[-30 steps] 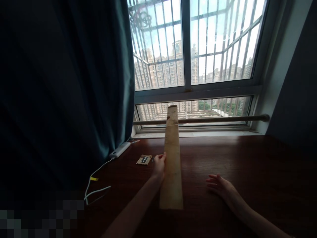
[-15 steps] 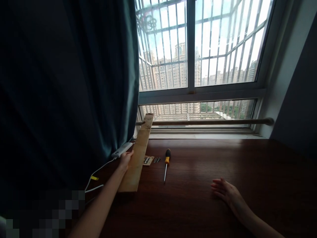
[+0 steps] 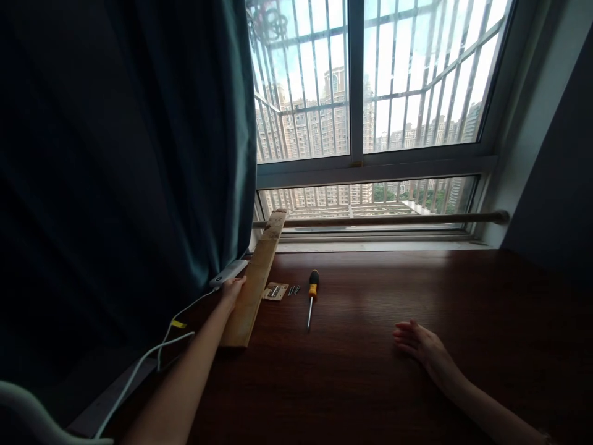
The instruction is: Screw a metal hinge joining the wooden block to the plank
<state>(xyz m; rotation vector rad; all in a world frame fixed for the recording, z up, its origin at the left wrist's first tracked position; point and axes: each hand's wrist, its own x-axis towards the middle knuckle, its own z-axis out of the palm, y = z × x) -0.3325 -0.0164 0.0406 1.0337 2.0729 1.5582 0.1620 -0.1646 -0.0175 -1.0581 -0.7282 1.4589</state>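
Note:
My left hand [image 3: 233, 292] is closed on the left edge of a long wooden board [image 3: 256, 278], its thumb showing at the edge and the other fingers hidden. The board's far end is near the rail under the window. Just right of it lies a small card packet [image 3: 276, 292] with metal pieces, then several screws [image 3: 294, 290]. A screwdriver [image 3: 312, 296] with a black and yellow handle lies farther right, tip toward me. Off to the right, my right hand [image 3: 424, 347] is by the brown wooden surface, fingers extended, holding nothing.
A white power strip [image 3: 228, 272] lies left of the board, beside a dark blue curtain [image 3: 199, 154]. Its white cable [image 3: 194, 305] carries a yellow tag [image 3: 178, 324]. A rail [image 3: 393, 219] crosses in front of the barred window.
The board has shifted slightly left with my left hand, and more of the card packet shows. My right hand keeps much the same pose. The camera view has tilted a little downward.

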